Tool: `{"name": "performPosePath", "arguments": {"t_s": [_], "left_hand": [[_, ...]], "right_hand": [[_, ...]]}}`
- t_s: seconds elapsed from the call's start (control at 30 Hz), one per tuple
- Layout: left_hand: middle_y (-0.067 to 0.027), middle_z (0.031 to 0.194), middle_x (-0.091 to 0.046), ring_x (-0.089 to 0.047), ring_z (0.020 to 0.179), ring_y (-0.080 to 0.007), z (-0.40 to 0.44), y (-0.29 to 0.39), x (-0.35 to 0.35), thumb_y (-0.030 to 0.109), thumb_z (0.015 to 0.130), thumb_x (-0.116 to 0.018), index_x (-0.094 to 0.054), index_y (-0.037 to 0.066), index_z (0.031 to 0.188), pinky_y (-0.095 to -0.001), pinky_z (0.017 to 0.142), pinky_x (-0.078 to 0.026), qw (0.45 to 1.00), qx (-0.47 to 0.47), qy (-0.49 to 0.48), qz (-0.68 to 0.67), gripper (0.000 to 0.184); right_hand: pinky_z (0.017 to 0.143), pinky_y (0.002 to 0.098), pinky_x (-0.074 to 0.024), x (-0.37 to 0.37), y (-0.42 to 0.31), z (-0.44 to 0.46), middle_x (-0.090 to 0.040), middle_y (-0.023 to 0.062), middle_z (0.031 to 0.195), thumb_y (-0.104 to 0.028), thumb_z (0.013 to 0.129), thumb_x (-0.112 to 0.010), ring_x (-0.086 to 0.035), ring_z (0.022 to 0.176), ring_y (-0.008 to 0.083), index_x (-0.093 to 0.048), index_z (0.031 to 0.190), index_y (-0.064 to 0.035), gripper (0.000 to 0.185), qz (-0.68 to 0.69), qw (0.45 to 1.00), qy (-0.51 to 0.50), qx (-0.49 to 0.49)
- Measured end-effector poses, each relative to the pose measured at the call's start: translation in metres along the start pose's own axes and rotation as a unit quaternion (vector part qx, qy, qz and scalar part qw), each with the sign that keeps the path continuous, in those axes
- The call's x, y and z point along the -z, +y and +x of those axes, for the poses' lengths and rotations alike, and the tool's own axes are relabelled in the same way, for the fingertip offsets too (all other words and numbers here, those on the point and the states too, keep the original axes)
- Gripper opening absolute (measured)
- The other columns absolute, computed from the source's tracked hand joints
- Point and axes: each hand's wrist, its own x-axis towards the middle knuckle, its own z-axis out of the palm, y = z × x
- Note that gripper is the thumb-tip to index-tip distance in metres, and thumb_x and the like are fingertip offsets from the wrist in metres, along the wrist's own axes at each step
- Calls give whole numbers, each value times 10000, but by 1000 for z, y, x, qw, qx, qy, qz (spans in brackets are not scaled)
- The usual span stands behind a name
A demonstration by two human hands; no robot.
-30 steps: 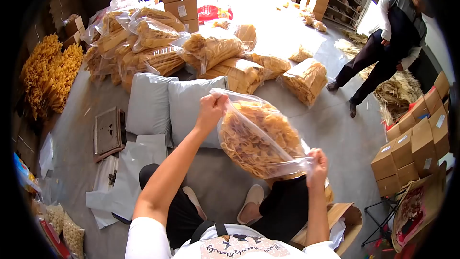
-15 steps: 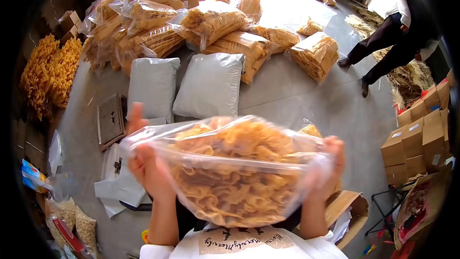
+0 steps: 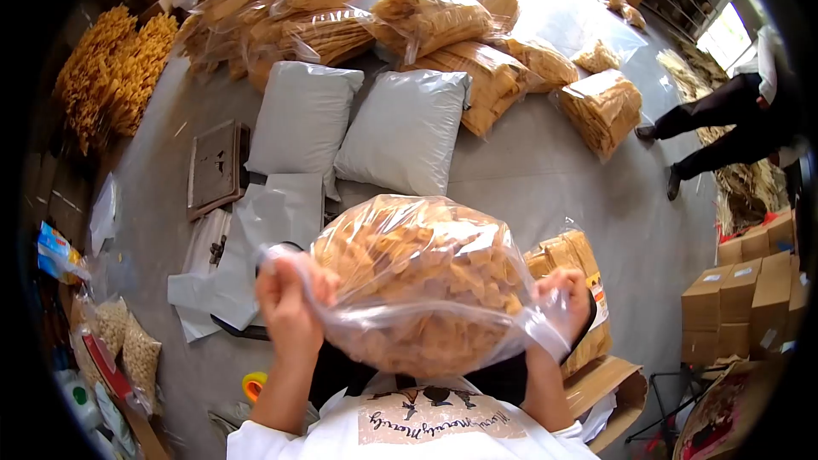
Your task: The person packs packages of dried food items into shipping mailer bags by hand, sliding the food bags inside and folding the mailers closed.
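The left hand (image 3: 294,294) and right hand (image 3: 561,296), both raised and curled closed, each grip one end of a bulging clear plastic bag of golden strips (image 3: 417,268) between them.

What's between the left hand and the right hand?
The clear bag with yellowish pieces inside, spanning from left hand to right hand, gripped by both. Shows in the head view.

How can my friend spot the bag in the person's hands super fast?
Start at the big heap of clear bags near the picture's top, then go down past two puffy grey bags. Just above the white shirt, the left hand and right hand hold a clear plastic bag of wavy tan pieces. Unlike the grey ones, it's see-through and held up.
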Motion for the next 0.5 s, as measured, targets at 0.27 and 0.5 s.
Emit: {"name": "performPosePath", "arguments": {"t_s": [0.27, 0.5], "left_hand": [[-46, 563, -486, -455, 439, -134, 79, -109, 25, 190, 985, -429, -462, 61, 742, -284, 428, -410, 989, 69, 124, 50, 278], [13, 562, -338, -293, 483, -81, 119, 30, -68, 167, 992, -410, -393, 78, 680, -253, 469, -301, 972, -173, -67, -143, 325]], "right_hand": [[573, 187, -339, -35, 113, 40, -426, -33, 692, -81, 872, -460, -411, 623, 59, -478, 786, -83, 88, 0, 997, -50, 52], [722, 242, -410, -25, -18, 118, -500, 22, 834, -28, 833, -454, -467, 773, 97, -494, 928, -43, 104, -82, 953, 49, 288]]}}
